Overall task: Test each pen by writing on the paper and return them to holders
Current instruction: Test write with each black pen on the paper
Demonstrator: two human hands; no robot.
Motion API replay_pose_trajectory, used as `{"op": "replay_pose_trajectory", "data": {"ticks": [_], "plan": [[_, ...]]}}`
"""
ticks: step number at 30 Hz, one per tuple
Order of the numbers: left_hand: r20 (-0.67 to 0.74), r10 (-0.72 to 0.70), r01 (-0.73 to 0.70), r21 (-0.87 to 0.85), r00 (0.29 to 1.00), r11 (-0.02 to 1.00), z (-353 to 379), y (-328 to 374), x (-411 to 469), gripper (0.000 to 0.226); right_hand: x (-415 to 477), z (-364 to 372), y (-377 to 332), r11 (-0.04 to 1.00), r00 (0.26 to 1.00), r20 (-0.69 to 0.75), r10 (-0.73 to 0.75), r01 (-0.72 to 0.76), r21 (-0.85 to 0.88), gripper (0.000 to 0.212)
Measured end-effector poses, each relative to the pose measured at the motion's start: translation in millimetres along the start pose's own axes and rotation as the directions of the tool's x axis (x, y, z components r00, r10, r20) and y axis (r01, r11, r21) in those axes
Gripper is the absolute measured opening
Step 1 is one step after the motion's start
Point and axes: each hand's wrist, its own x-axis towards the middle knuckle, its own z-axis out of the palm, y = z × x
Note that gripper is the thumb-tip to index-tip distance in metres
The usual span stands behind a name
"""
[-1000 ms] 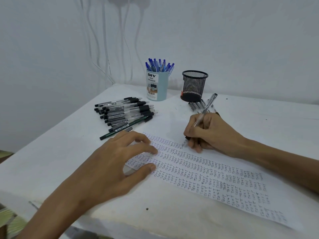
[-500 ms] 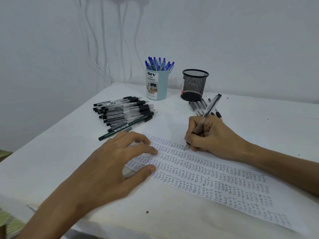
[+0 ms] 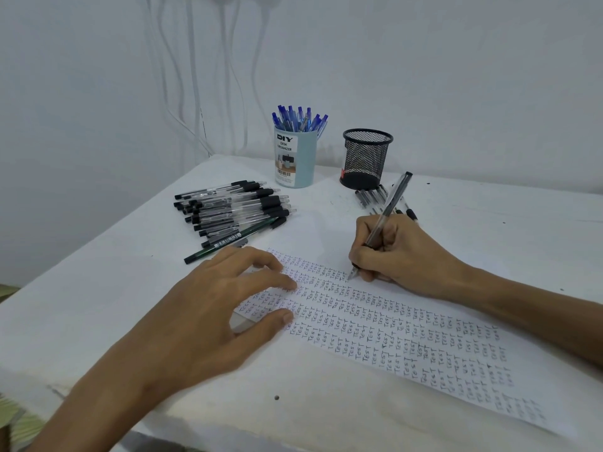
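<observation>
The right hand (image 3: 401, 256) pinches a pen (image 3: 381, 220), tip on the paper (image 3: 424, 324) filled with rows of "TEST", the left hand (image 3: 208, 308) spread flat on it, a "DIY DESK ORGANIZER" cup (image 3: 295, 159) beyond both hands.

R hand (image 3: 401, 256) grips pen (image 3: 388, 207), tip on paper (image 3: 408, 324); L hand (image 3: 208, 308) presses paper.
</observation>
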Motion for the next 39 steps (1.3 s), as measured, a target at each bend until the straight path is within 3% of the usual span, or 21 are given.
{"op": "replay_pose_trajectory", "data": {"ticks": [32,39], "plan": [[0.005,0.011,-0.011,-0.003,1.0,1.0,-2,1,0,0.041,5,-1,8,1.0,0.999,-0.043,-0.01,0.01,0.011,0.02],[0.003,0.005,-0.005,0.002,1.0,1.0,-1,1,1,0.04,11,-5,2,0.913,0.971,-0.115,0.209,-0.152,0.379,0.037]]}}
